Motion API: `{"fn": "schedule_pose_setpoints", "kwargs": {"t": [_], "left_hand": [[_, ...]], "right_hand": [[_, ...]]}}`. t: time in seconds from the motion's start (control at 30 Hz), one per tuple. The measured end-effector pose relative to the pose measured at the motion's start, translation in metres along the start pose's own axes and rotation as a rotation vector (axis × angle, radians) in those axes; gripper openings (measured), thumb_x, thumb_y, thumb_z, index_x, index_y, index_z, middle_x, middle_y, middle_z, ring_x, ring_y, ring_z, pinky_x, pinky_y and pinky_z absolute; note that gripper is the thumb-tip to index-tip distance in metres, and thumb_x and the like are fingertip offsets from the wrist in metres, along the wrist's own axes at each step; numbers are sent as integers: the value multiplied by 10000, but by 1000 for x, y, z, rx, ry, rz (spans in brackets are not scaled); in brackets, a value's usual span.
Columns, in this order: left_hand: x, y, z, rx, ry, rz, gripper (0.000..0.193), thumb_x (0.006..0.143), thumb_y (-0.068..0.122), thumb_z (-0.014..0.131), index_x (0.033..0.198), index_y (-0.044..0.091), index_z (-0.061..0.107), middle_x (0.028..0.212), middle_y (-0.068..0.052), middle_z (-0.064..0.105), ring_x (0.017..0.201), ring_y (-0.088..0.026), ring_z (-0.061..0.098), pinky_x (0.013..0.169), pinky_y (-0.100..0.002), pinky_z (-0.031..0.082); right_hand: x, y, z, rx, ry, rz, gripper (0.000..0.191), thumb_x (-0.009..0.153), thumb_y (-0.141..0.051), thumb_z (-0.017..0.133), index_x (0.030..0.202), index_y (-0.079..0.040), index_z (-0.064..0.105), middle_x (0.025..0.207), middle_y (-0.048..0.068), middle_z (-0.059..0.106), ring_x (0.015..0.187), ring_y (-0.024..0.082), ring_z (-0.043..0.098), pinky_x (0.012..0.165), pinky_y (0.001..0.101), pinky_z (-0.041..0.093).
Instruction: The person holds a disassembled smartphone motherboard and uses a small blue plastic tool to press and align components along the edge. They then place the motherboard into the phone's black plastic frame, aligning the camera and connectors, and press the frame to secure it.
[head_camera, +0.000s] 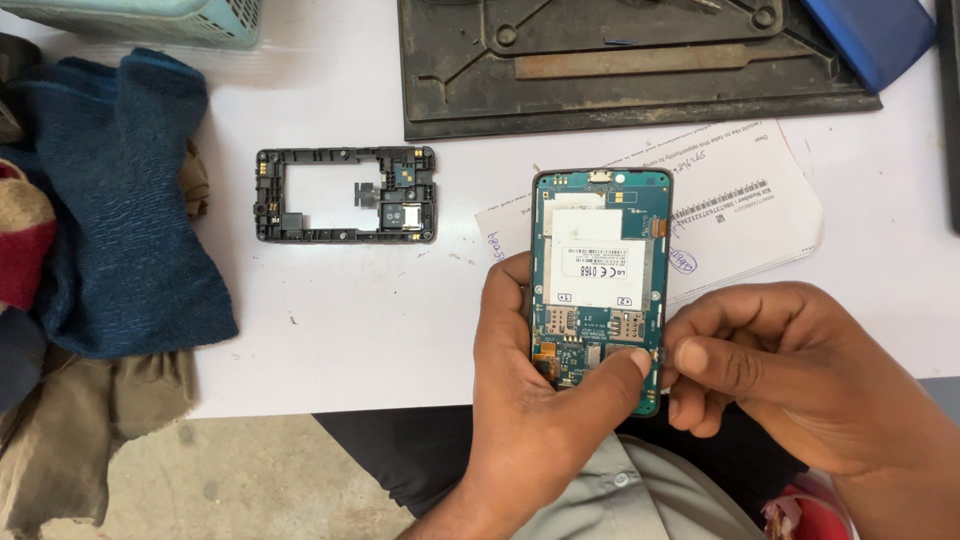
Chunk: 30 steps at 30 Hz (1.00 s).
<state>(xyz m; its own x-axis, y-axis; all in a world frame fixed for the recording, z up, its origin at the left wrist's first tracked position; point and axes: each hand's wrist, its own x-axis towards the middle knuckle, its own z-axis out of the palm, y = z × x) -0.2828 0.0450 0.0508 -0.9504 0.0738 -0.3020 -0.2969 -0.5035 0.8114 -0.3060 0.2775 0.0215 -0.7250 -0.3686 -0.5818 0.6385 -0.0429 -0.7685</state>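
In my left grip the opened phone shows a glossy green circuit board with a matt white paper label. The loose frame is matt black plastic. The blue cloth looks rough and woolly; the tabletop smooth white.

A white table fills most of the view under even, soft light. A dark, worn work mat with moulded recesses lies along its far edge. Folded printed papers sit just below the mat. Blue and brown cloths drape over the table's left side. Bare grey concrete floor shows beneath.
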Motion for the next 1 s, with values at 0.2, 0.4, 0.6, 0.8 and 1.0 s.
{"fn": "schedule_pose_setpoints", "kwargs": {"t": [0.2,0.4,0.6,0.8,1.0], "left_hand": [[2,-2,-7,-175,-1,-39,640,781,-57,703,1344,-81,400,1049,-141,653,899,-151,681,806,-320,608],[3,-3,-16,-335,-30,-104,662,771,-80,693,1366,-96,405,1076,-175,648,941,-191,668,895,-341,580],[4,-4,-21,-382,-25,-193,709,736,-78,679,1389,-96,405,1071,-177,664,942,-208,689,890,-358,585],[2,-2,-24,-444,-56,-237,699,759,-89,688,1398,-112,406,1072,-188,656,932,-217,696,897,-367,592],[0,0,-20,-362,-14,-180,697,742,-76,688,1379,-103,406,1063,-177,663,920,-193,691,860,-353,589]], "right_hand": [[-4,-3,11,80,12,26,304,988,-180,724,1000,123,694,726,228,752,649,268,731,562,367,584],[-4,-2,26,138,-70,-13,303,995,-181,718,974,121,734,795,205,753,675,242,727,571,351,580],[-5,-1,32,191,-145,-41,290,1010,-169,705,974,118,722,805,189,739,696,227,724,584,338,580],[-5,1,37,179,-107,-39,293,1004,-155,702,966,135,729,798,212,746,671,251,728,560,357,583],[-9,-3,43,152,-67,-45,313,1007,-190,705,946,115,741,795,189,750,686,222,726,581,332,580]]}}
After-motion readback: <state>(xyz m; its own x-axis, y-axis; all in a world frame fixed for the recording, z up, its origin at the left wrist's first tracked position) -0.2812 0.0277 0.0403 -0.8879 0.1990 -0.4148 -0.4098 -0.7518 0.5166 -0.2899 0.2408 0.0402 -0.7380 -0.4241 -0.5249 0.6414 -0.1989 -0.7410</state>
